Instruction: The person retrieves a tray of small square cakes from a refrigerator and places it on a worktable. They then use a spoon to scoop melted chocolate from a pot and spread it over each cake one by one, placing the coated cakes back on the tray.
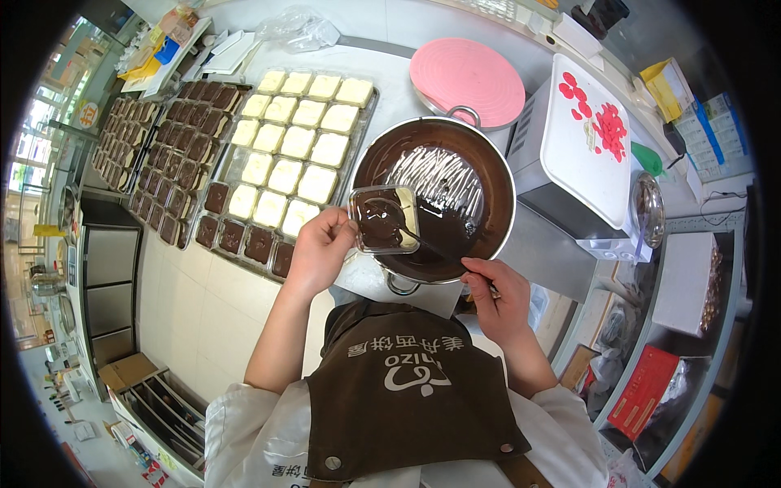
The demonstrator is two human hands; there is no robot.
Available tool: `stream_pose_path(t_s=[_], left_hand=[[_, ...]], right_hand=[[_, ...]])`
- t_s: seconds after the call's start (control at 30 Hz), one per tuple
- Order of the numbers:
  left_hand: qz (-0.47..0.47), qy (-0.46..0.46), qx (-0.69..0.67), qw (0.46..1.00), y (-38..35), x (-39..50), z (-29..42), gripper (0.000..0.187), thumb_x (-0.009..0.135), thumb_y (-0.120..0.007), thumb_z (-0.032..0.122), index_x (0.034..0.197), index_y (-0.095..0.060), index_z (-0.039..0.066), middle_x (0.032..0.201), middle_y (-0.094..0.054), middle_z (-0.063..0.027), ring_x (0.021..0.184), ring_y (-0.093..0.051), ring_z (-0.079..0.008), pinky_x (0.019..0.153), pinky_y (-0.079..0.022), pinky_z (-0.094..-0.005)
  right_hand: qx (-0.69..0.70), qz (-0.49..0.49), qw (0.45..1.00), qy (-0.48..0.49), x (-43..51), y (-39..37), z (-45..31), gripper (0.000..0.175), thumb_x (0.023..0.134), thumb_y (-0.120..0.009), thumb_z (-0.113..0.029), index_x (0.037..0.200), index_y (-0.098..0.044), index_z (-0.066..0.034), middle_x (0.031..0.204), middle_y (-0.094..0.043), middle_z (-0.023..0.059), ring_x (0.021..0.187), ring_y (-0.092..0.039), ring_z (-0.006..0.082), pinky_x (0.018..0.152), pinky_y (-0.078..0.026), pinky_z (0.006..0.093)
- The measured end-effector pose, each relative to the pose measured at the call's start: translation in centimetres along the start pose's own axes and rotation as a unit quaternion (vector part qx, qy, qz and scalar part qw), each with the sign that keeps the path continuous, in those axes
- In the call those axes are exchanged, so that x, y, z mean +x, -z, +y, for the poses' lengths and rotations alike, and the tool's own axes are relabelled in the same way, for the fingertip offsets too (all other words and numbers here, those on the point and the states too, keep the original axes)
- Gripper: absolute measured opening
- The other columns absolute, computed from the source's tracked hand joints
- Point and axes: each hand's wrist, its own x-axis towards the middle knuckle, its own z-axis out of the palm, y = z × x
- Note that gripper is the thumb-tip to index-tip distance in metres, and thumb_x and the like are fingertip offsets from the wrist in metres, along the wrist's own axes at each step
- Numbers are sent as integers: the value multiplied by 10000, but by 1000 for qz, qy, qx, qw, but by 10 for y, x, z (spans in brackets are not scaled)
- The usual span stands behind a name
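Note:
My left hand (324, 244) grips the left rim of a clear plastic dessert box (415, 215) and holds it over the near left part of a large metal pan. Dark melted chocolate (381, 210) covers most of the cream in that box; a pale strip shows along its right side. Between the fingers of my right hand (497, 293) is the handle of a dark spoon (434, 245). The spoon's far end rests in the chocolate inside the box. Glossy melted chocolate (445, 183) pools in the pan (501, 244), which has loop handles.
Left of the pan lies a tray of boxes with pale cream tops (284, 176), several along its near and left edges chocolate-topped (259, 244). More trays of chocolate-topped boxes (183, 140) stand beyond. A pink turntable (467, 79) sits behind; a white tray (586, 177) holds red pieces.

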Motion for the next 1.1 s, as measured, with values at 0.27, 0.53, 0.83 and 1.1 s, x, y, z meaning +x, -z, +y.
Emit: stream_pose_path(t_s=[0.27,0.53,0.83,1.1], left_hand=[[45,-129,299,944,3,-11,39,124,878,-667,33,825,-568,-20,1175,-726,-228,674,-717,-277,614,-555,-382],[66,-174,425,886,0,-14,56,100,854,-657,67,804,-598,4,1143,-742,-178,707,-704,-366,641,-572,-447],[52,-168,458,871,-5,-8,51,116,864,-652,99,802,-608,11,1114,-752,-159,715,-702,-365,661,-570,-460],[28,-64,437,897,-11,-8,56,152,869,-652,134,922,-695,-2,867,-729,-165,752,-697,-361,706,-552,-466]], right_hand=[[10,2,1000,-17,-3,-2,0,161,961,-658,-8,1113,-707,12,874,-727,125,736,-716,211,671,-535,286],[5,32,999,1,-8,-8,8,175,940,-710,-55,1113,-727,-53,847,-715,85,630,-637,207,585,-504,305],[6,-1,998,-55,-11,3,7,174,963,-666,-59,1123,-713,-10,870,-735,101,759,-716,223,698,-537,311],[12,-5,997,-71,-10,-4,13,178,961,-664,-59,1129,-721,-45,873,-729,96,745,-705,216,672,-533,308]])
